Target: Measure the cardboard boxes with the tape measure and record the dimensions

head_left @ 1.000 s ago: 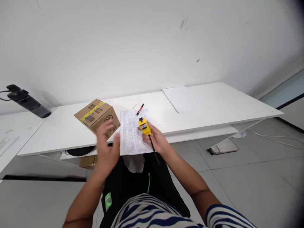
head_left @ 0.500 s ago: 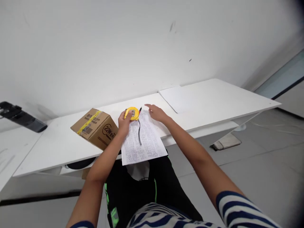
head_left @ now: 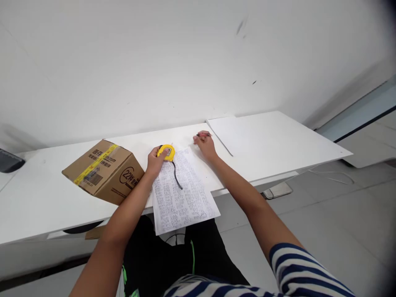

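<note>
My left hand (head_left: 155, 159) is closed on a yellow tape measure (head_left: 166, 152) at the top left corner of a written sheet of paper (head_left: 179, 193). The tape measure's black strap (head_left: 176, 175) trails down over the sheet. My right hand (head_left: 204, 143) rests beyond the sheet's top right corner, fingers curled around a red pen (head_left: 202, 134). The sheet hangs over the front edge of the white table (head_left: 278, 144).
A taped cardboard box (head_left: 103, 171) lies just left of my left hand. A blank white sheet (head_left: 235, 130) lies right of my right hand. A dark object (head_left: 9, 160) sits at the far left edge. Grey floor tiles and a cable show on the right.
The tape measure passed from my right hand to my left and now sits at the sheet's top. My right hand reached forward and closed on the red pen.
</note>
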`<state>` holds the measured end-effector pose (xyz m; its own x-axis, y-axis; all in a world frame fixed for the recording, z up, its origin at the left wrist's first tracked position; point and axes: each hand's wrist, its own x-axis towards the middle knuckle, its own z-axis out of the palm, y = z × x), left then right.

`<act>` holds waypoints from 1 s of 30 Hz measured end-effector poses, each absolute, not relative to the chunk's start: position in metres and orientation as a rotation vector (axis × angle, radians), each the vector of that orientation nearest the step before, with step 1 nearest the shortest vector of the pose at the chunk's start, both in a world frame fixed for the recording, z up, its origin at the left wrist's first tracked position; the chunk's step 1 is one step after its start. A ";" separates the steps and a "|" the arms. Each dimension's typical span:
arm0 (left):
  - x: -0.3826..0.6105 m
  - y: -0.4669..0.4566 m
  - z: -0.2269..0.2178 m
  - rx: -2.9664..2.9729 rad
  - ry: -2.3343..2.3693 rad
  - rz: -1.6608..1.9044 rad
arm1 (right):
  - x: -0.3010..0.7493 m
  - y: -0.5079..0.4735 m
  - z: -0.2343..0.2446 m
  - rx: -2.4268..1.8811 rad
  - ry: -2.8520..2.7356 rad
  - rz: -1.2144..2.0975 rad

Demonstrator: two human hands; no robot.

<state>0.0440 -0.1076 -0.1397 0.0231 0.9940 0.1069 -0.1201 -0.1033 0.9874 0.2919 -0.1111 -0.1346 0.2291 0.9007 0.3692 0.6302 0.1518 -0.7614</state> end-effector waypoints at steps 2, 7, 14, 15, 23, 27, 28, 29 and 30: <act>0.045 -0.110 -0.139 1.222 1.058 1.310 | 0.286 -0.118 -0.141 -1.384 -1.279 0.564; 0.045 -0.113 -0.139 1.270 1.091 1.299 | 0.266 -0.123 -0.146 -1.216 -1.340 0.920; 0.044 -0.115 -0.140 1.369 1.123 1.246 | 0.265 -0.127 -0.135 -1.408 -1.394 0.823; 0.044 -0.115 -0.140 1.376 1.124 1.241 | 0.265 -0.128 -0.133 -1.421 -1.395 0.828; 0.045 -0.122 -0.131 1.385 1.181 1.187 | 0.266 -0.130 -0.127 -1.440 -1.376 0.883; 0.046 -0.122 -0.130 1.377 1.183 1.186 | 0.265 -0.131 -0.129 -1.437 -1.352 0.880; 0.047 -0.122 -0.130 1.376 1.181 1.186 | 0.265 -0.131 -0.129 -1.441 -1.335 0.870; 0.047 -0.122 -0.130 1.376 1.180 1.185 | 0.265 -0.132 -0.129 -1.448 -1.319 0.860; 0.047 -0.122 -0.130 1.377 1.181 1.182 | 0.265 -0.132 -0.129 -1.458 -1.310 0.857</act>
<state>0.0471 -0.1218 -0.1304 0.0710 0.9934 0.0898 0.0886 -0.0960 0.9914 0.2647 -0.1318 -0.1292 0.1762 0.9797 0.0958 0.3043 0.0383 -0.9518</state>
